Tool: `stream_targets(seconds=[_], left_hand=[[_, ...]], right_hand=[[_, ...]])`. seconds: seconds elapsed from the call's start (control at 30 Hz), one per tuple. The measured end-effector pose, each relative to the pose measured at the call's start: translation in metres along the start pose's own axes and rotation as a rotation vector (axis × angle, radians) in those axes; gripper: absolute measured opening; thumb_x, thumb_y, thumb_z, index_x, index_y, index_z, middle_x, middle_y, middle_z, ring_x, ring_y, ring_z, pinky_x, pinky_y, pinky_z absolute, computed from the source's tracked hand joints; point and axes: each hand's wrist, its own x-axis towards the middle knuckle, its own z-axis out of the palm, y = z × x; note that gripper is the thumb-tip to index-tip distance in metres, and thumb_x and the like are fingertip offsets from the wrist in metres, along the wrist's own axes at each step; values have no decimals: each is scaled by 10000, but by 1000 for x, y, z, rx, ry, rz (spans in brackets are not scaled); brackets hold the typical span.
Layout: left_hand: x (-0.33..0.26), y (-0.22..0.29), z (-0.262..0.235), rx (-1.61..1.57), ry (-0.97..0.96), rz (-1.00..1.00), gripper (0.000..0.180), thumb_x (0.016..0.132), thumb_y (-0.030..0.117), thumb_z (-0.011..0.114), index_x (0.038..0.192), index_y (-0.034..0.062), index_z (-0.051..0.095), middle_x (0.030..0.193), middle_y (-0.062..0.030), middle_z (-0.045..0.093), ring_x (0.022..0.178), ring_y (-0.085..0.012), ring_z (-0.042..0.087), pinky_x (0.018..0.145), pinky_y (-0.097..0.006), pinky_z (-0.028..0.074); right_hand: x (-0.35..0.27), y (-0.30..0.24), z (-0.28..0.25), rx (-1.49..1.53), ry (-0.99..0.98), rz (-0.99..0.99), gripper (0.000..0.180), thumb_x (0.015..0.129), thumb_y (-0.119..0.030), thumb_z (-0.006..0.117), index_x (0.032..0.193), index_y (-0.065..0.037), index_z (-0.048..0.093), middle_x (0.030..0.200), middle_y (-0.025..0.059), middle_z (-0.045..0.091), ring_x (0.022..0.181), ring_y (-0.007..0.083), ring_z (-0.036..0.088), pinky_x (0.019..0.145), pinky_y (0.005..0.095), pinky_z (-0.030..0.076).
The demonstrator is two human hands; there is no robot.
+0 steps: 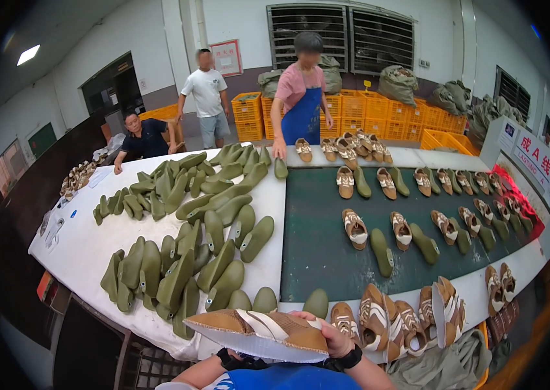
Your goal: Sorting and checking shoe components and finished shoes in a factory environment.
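A: Brown shoe upper [259, 331]: location?

B: Held at the bottom centre of the view, white underside facing the camera, just in front of the counter [93, 250] edge. The right hand [330, 335] is closed over its right end, fingers wrapped across the top. The left hand [229, 357] is mostly hidden beneath the upper; whether it grips cannot be told.

A: Items near the upper?

B: Just right of it, more brown uppers [411, 318] stand on the counter edge. Beyond it, green shoe lasts [177, 273] lie heaped on the white counter. Further right, the dark green belt [327, 240] carries uppers paired with lasts. At the belt's far end, a person in a blue apron [301, 117] touches a last
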Motion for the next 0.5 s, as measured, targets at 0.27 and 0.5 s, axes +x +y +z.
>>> stream_targets(seconds=[0.27,0.5], left_hand=[[-12,0,-4,-95,-94,-80,338,855,161,636,1160,37,560,1155,-53,556,1060,-105,498,922,-257,402],[-17,1,-5,-158,-145,-107,334,848,160,645,1148,38,563,1154,-53,550,1068,-105,491,920,-256,401]], right_hand=[[2,5,-5,13,36,-31,867,757,-458,695,1379,-46,255,1375,117,376,1260,226,406,1063,344,314],[1,4,1,30,35,-10,861,756,-443,697,1382,-51,256,1382,115,366,1280,231,383,1072,348,298]])
